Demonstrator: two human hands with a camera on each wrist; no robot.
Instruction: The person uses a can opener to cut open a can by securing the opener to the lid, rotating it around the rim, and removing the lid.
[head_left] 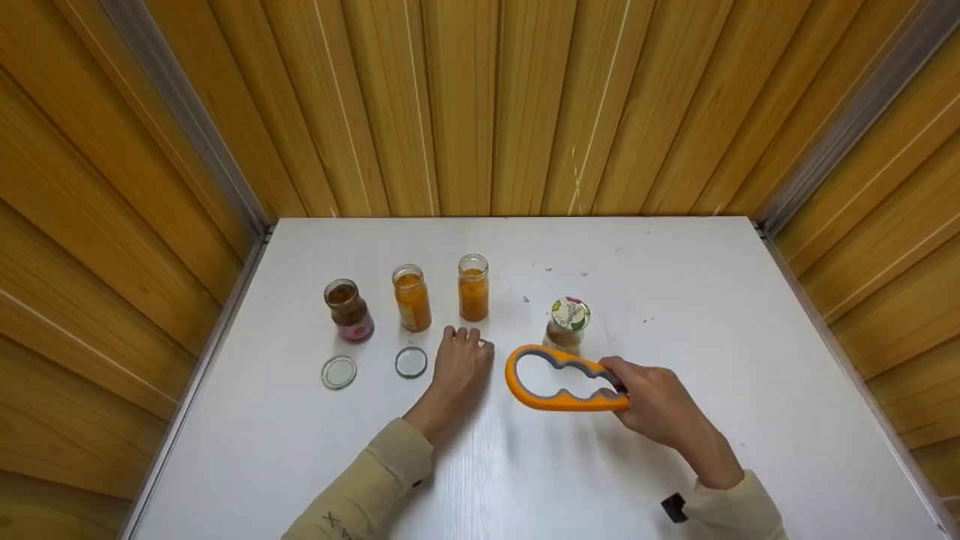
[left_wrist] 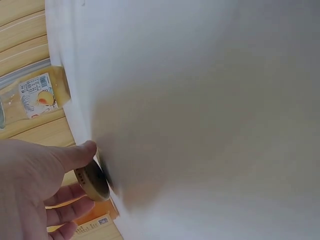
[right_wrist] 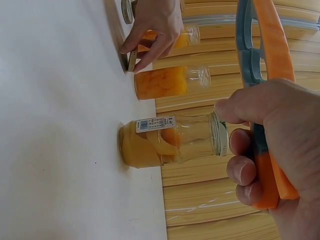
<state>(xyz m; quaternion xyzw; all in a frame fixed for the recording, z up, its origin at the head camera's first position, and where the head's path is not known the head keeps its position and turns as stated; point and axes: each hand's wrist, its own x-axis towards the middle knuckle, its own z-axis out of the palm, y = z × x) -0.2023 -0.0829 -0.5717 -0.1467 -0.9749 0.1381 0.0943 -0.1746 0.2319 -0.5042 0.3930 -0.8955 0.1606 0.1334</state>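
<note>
My left hand (head_left: 459,367) pinches a round metal jar lid (left_wrist: 92,181) between thumb and fingers, low at the tabletop; the lid looks tilted, its lower edge at or near the surface. In my right hand (head_left: 664,401) I grip an orange jar opener (head_left: 570,403) with a grey scalloped inner edge, held above the table. Just beyond the opener stands a lidded jar (right_wrist: 150,142) of pale fruit pieces, its printed lid (head_left: 571,313) on top. An open jar of orange fruit (head_left: 473,296) stands behind my left hand.
Left of that jar stand another open jar of orange fruit (head_left: 413,304) and an open dark-filled jar (head_left: 351,315). Two loose lids lie in front of them, one lid (head_left: 339,372) farther left and one lid (head_left: 411,362) nearer my left hand. Wood-patterned walls (head_left: 487,112) enclose the white table (head_left: 300,465).
</note>
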